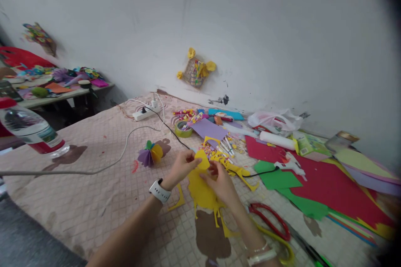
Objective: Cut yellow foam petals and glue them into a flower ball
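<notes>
1. One piece sits between your hands, over the yellow sheet: left hand clamped on its left edge.
2. Rest your right hand lightly opposite; its grip cannot be told.
3. Pinch only the rim, to avoid creasing.

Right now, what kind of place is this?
Probably a craft workshop: a glue gun, red-handled scissors and yellow scraps lie on a cloth-covered table.

Bottle at left; power strip near wall; woven ornament on wall
</notes>
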`<state>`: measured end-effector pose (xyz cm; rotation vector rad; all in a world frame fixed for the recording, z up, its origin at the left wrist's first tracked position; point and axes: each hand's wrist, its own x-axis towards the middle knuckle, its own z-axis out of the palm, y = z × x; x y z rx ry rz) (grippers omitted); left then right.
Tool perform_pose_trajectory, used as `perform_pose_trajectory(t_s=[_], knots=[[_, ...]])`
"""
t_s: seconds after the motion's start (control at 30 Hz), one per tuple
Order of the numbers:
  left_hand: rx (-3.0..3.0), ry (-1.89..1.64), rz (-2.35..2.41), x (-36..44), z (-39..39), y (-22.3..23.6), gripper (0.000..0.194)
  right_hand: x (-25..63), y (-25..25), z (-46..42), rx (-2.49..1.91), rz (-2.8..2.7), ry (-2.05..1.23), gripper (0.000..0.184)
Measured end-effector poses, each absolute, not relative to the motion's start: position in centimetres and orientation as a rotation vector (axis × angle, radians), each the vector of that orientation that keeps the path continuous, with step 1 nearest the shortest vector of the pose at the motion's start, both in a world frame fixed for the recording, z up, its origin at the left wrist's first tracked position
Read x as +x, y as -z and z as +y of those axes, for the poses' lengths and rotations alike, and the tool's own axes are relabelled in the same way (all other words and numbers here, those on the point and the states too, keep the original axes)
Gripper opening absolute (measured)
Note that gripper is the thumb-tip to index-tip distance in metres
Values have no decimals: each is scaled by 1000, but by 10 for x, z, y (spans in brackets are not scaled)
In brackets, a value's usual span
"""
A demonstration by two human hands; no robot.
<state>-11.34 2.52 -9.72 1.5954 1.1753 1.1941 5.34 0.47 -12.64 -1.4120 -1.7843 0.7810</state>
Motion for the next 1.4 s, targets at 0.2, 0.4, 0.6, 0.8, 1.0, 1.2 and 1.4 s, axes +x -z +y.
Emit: perform_pose_trajectory(t_s=[0.2, 0.4, 0.6, 0.8, 1.0, 1.2, 1.4], knots=[[1848, -1158, 1381, -128, 15, 72, 20, 55, 130, 7, -1276, -1687, -1025, 36], [1605, -1506, 2132, -189, 26, 60, 37, 51, 141, 7, -1274, -1638, -1054, 33], [1561, -1300, 2284, -229, 30, 71, 18, 51, 143, 8, -1267, -1654, -1070, 29], [1413, -1303, 2144, -234, 26, 64, 8, 51, 144, 8, -1260, -1651, -1089, 26], [1279, -1397, 1562, -202, 16, 31, 20, 51, 150, 12, -1262, -1632, -1087, 26], [1035, -1416, 1073, -164, 24, -5, 17, 54, 152, 15, -1273, -1657, -1066, 26], [856, -1330, 804, -147, 46, -4, 12, 53, 154, 15, -1270, -1680, -1050, 26]])
